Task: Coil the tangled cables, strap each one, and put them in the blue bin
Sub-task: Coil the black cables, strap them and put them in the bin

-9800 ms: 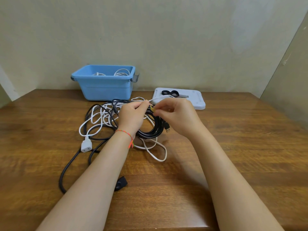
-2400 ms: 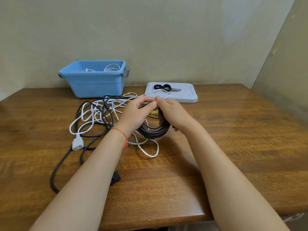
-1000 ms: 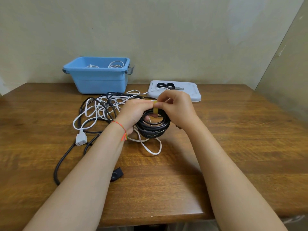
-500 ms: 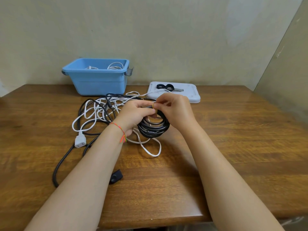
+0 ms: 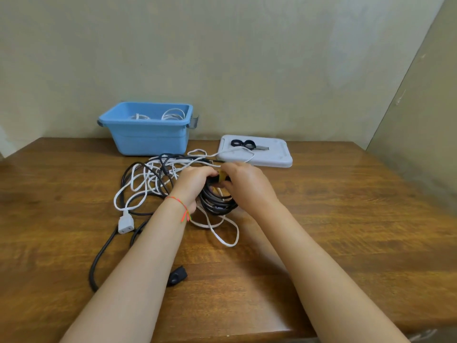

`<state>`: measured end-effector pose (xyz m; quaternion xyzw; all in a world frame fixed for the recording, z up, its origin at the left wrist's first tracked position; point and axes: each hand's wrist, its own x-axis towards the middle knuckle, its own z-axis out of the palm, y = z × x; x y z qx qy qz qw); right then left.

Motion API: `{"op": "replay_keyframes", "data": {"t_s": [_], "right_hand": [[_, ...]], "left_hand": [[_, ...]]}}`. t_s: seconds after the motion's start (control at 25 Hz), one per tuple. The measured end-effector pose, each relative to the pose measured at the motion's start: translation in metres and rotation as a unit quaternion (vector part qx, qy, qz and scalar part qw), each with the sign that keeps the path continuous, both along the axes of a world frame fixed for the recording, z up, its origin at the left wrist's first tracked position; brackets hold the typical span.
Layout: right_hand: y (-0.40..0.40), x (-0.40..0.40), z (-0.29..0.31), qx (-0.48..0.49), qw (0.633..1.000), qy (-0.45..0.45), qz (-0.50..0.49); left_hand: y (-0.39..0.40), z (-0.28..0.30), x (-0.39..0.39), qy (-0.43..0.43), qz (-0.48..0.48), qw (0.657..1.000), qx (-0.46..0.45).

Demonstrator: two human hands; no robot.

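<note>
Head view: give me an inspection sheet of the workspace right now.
Surface: wooden table, glossy.
Job's things: black coil held upright; yellow strap at its top; blue bin holds white coils.
Clutter: grey lid with black rings on it.
Hands: left hand grips the coil; right hand pinches the strap.
Cables: tangled cables loose; white plug; black plug.
Surroundings: plain wall.

Bare forearms, no sleeves, thin red thread bracelet [image 5: 178, 202] on left wrist (loose orange-green tails)
</note>
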<state>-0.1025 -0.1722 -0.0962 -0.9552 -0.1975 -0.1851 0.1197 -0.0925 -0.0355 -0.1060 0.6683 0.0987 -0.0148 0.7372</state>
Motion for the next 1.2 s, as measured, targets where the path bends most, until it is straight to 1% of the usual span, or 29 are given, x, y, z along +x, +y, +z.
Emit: {"op": "replay_keyframes", "data": {"t_s": [0.12, 0.24, 0.36, 0.4, 0.52, 0.6, 0.64, 0.68, 0.72, 0.76, 0.8, 0.84, 0.88, 0.92, 0.96, 1.0, 1.04, 1.08, 1.12, 1.16, 1.2], "right_hand": [[0.007, 0.013, 0.016, -0.041, 0.999, 0.001, -0.007], [0.011, 0.027, 0.042, -0.031, 0.999, 0.006, 0.0], [0.023, 0.038, 0.063, -0.021, 0.999, 0.021, 0.025], [0.027, 0.042, 0.067, 0.0, 0.999, 0.03, 0.035], [0.04, 0.053, 0.074, 0.122, 0.987, 0.081, 0.068], [0.053, 0.069, 0.08, 0.151, 0.982, 0.092, 0.068], [0.06, 0.082, 0.085, 0.159, 0.982, 0.087, 0.053], [0.066, 0.096, 0.091, 0.175, 0.981, 0.079, 0.034], [0.071, 0.111, 0.098, 0.2, 0.977, 0.074, 0.005], [0.076, 0.13, 0.104, 0.226, 0.971, 0.074, -0.023], [0.083, 0.15, 0.111, 0.253, 0.963, 0.083, -0.049], [0.091, 0.166, 0.116, 0.285, 0.95, 0.102, -0.07], [0.101, 0.181, 0.119, 0.327, 0.932, 0.132, -0.086], [0.112, 0.194, 0.12, 0.377, 0.907, 0.167, -0.09], [0.125, 0.205, 0.119, 0.416, 0.882, 0.199, -0.094], [0.136, 0.214, 0.116, 0.436, 0.868, 0.218, -0.099], [0.147, 0.224, 0.112, 0.424, 0.87, 0.226, -0.108], [0.155, 0.233, 0.107, 0.382, 0.89, 0.22, -0.116], [0.16, 0.24, 0.103, 0.317, 0.919, 0.196, -0.128], [0.164, 0.245, 0.1, 0.247, 0.946, 0.16, -0.137], [0.167, 0.25, 0.096, 0.194, 0.963, 0.126, -0.136]], "left_hand": [[0.003, 0.02, 0.006, -0.029, -0.005, 0.999, 0.029], [0.012, 0.042, 0.013, -0.069, -0.026, 0.994, 0.077], [0.032, 0.055, 0.019, -0.088, -0.042, 0.992, 0.082], [0.04, 0.058, 0.021, -0.091, -0.041, 0.992, 0.084], [0.065, 0.063, 0.031, -0.089, -0.05, 0.992, 0.077], [0.085, 0.066, 0.047, -0.072, -0.064, 0.993, 0.068], [0.096, 0.068, 0.057, -0.074, -0.051, 0.994, 0.07], [0.108, 0.069, 0.068, -0.084, -0.014, 0.992, 0.09], [0.12, 0.069, 0.079, -0.106, 0.04, 0.983, 0.145], [0.133, 0.067, 0.092, -0.132, 0.094, 0.958, 0.236], [0.146, 0.062, 0.105, -0.161, 0.123, 0.915, 0.35], [0.155, 0.059, 0.114, -0.189, 0.12, 0.862, 0.455], [0.161, 0.056, 0.124, -0.207, 0.103, 0.816, 0.53], [0.165, 0.052, 0.133, -0.207, 0.083, 0.791, 0.569], [0.165, 0.052, 0.138, -0.202, 0.072, 0.793, 0.57], [0.165, 0.052, 0.142, -0.187, 0.074, 0.817, 0.54], [0.166, 0.054, 0.147, -0.178, 0.095, 0.845, 0.495], [0.167, 0.057, 0.15, -0.172, 0.131, 0.86, 0.462], [0.17, 0.059, 0.154, -0.177, 0.168, 0.855, 0.457], [0.173, 0.061, 0.157, -0.189, 0.189, 0.84, 0.472], [0.174, 0.061, 0.163, -0.2, 0.181, 0.827, 0.494]]}}
